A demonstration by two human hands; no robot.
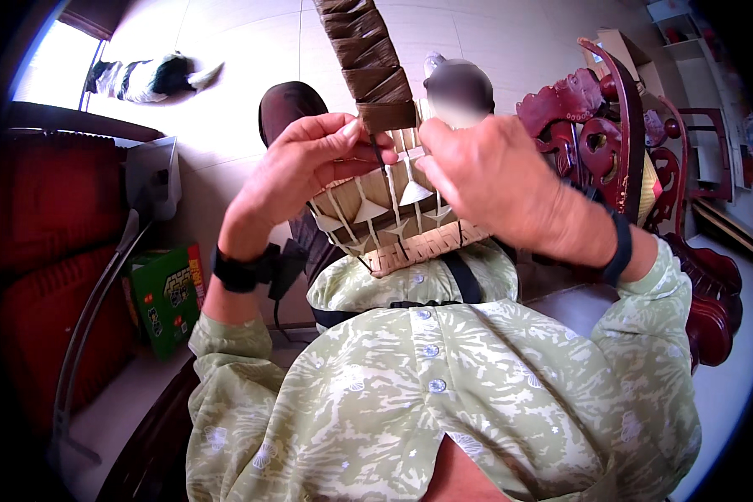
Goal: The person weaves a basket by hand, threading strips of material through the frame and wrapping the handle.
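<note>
A woven basket (414, 247) of pale strips, with white triangular folds and darker bands, rests tilted on my lap. Its thick handle (366, 58), wrapped in wide brown strips, rises away from me. At the handle's lower end my left hand (309, 159) is closed, thumb and fingers pinching a thin dark strip (380, 155) that runs down to the weave. My right hand (494, 167) is closed just right of the handle's lower end, against the basket's far side. Its curled fingers hide what they hold. Both wrists wear dark bands.
Carved dark-red wooden furniture (615, 138) stands at the right. To my left are a red seat (58, 276), a grey stand (152, 180) and a green box (163, 301). A black-and-white shape (146, 79), perhaps an animal, lies on the tiled floor (243, 42). Beyond the basket is my dark-covered knee (289, 105).
</note>
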